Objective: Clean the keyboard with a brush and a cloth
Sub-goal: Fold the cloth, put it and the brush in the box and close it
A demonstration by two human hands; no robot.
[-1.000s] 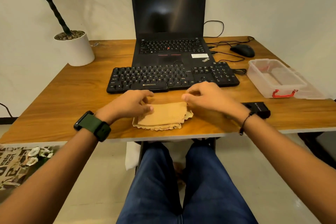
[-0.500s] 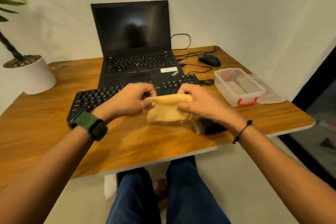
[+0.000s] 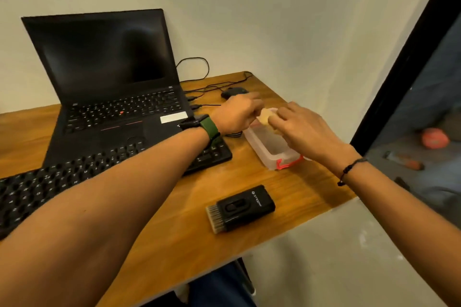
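The cloth (image 3: 265, 117), soft, light and limp by its look, is pinched bunched between the left hand (image 3: 237, 114) and right hand (image 3: 300, 127) over the box (image 3: 270, 151) on the desk (image 3: 174, 232), and is judged best taken by its folded edges.

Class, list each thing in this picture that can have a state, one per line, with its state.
Laptop: lid open, screen dark.
Plastic box: lid off, open.
Cloth: bunched, held over the box.
Left hand: holds cloth.
Right hand: holds cloth.
Brush: lying flat, untouched.
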